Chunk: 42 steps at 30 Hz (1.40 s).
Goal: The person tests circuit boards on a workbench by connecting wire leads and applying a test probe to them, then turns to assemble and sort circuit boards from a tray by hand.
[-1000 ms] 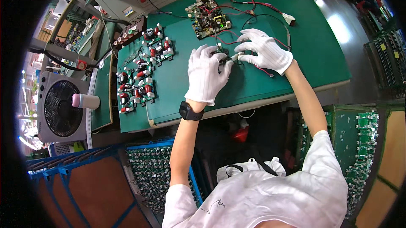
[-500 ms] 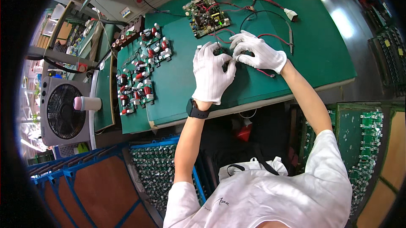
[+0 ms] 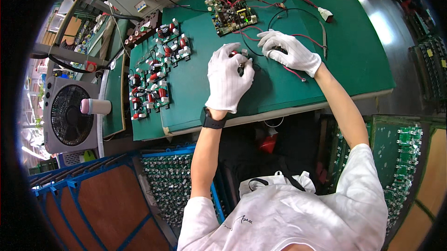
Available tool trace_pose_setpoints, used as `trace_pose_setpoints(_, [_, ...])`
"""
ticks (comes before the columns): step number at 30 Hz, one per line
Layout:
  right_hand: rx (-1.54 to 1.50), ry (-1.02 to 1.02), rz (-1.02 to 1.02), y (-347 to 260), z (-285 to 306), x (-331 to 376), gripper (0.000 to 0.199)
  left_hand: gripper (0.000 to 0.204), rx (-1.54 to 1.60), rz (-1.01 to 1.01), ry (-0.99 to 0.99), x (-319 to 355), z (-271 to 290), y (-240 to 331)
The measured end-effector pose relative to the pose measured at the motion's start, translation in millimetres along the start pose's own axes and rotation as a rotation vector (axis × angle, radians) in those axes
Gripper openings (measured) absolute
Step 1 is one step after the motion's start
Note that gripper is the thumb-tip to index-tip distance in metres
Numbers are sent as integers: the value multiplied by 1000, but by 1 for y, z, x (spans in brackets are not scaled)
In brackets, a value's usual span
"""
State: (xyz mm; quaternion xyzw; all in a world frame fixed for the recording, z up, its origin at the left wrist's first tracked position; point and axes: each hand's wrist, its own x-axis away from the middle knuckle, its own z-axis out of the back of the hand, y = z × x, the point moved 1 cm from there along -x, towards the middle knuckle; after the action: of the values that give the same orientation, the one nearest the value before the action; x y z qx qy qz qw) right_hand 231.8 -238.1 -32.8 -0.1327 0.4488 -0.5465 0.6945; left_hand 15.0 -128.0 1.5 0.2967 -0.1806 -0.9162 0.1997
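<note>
My left hand point(image 3: 229, 78), in a white glove, is curled around a small circuit board point(image 3: 234, 53). Only red, white and dark bits of the board show between its fingers. To the right, my gloved right hand point(image 3: 289, 54) is closed, with fingertips by the end of a thin black cable point(image 3: 251, 50) and a dark bit within its curl; the glove hides the grip. Just beyond both hands lies a larger populated circuit board point(image 3: 230, 12) with a green light, wired to red and black leads.
Several small boards point(image 3: 156, 76) with red and white parts stand left on the green mat point(image 3: 326, 83). Red leads with a white plug point(image 3: 325, 14) lie far right. A fan point(image 3: 72, 116) and a cup point(image 3: 96, 106) are left; racks of boards point(image 3: 170, 176) stand below.
My hands have moved apart: the left has drawn back slightly left with the small board, and the right has shifted right. The view has shifted slightly.
</note>
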Motion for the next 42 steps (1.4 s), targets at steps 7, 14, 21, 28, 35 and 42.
trace_pose_setpoints(7, [-252, 61, -212, 4, 4, 0, 30, 24, 97, 97, 48, 18, 32, -11])
trace_pose_setpoints(14, [-366, 131, -315, 0, 10, -1, 34, 15, -67, 19, 33, 9, 48, -39])
trace_pose_setpoints(21, [-310, 127, -262, 11, 11, 0, 38, 45, -466, 135, -204, -16, 34, -24])
trace_pose_setpoints(28, [-356, 170, -235, 15, 4, -1, 37, 53, -501, 276, -429, -36, 33, -25])
trace_pose_setpoints(35, [-248, 126, -246, 12, 8, 1, 37, 56, -438, 341, -402, -21, 50, -27])
trace_pose_setpoints(42, [-201, 105, -219, 5, 8, 3, 37, 37, 861, 577, -42, 94, 113, -15])
